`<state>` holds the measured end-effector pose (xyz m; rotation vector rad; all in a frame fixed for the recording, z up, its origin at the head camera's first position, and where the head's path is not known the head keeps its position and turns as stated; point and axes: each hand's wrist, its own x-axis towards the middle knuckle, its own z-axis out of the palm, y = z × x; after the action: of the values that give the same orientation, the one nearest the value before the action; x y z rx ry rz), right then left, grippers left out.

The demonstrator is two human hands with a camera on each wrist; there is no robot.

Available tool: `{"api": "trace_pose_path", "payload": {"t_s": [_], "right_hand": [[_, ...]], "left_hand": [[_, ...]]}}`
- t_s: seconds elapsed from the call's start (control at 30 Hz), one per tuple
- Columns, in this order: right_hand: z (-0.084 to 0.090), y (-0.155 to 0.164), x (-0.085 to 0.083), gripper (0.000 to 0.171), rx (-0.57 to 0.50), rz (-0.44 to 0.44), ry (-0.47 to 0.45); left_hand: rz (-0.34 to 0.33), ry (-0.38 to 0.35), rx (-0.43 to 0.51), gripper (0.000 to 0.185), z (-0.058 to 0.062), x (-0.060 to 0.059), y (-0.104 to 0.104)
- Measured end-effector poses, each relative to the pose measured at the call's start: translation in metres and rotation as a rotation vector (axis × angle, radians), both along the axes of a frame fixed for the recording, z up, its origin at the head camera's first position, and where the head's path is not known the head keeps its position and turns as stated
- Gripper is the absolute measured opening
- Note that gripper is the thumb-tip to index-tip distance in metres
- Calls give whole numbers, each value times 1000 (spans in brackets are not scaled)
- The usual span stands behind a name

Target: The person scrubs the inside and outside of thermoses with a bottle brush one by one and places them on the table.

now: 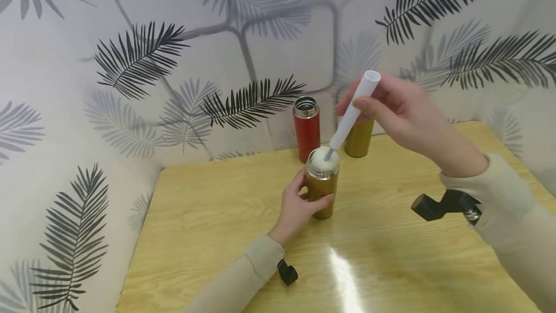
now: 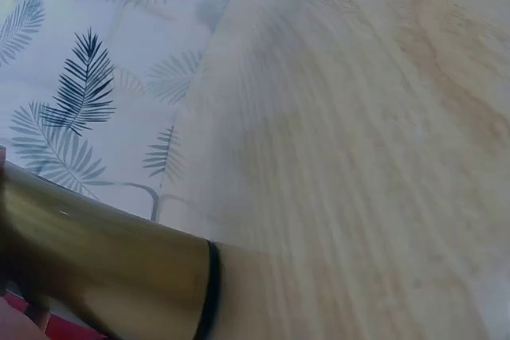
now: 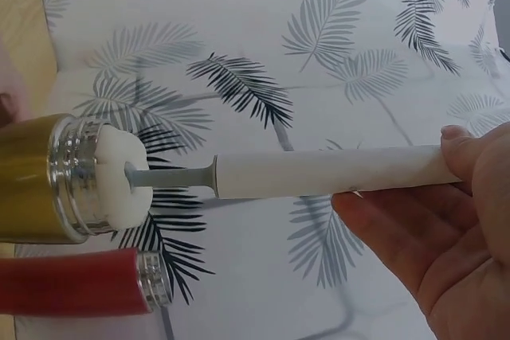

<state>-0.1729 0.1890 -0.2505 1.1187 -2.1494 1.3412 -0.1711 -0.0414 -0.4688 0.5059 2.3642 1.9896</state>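
Note:
My left hand point(image 1: 299, 204) grips a gold thermos bottle point(image 1: 320, 187) round its body; the bottle stands upright on the table, its lid off. At its mouth sits the white sponge head point(image 3: 121, 177) of a bottle brush, wider than the steel neck and bulging out of it. The brush's white handle point(image 1: 354, 110) slants up to the right, joined to the sponge by a thin grey stem point(image 3: 171, 177). Thumb and fingers of my right hand point(image 1: 401, 115) pinch the handle near its upper end. In the left wrist view the gold bottle's point(image 2: 119, 260) dark-rimmed base shows.
Just behind the held bottle stands a red thermos bottle point(image 1: 306, 129) with an open steel neck. Another gold bottle point(image 1: 359, 139) is further right, its top hidden by my right hand. A leaf-patterned wall covering point(image 1: 260, 62) rises behind the wooden table point(image 1: 208, 206).

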Motion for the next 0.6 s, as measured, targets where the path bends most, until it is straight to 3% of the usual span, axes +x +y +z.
{"api": "trace_pose_path", "payload": {"t_s": [0.13, 0.23, 0.6], "right_hand": [[-5, 9, 5, 12, 9, -125, 28], [-8, 14, 8, 12, 13, -172, 31], [-36, 20, 7, 14, 16, -97, 84]], "left_hand": [[33, 130, -79, 72, 3, -2, -4], [64, 204, -140, 73, 6, -4, -8], [59, 249, -220, 73, 16, -1, -12]]}}
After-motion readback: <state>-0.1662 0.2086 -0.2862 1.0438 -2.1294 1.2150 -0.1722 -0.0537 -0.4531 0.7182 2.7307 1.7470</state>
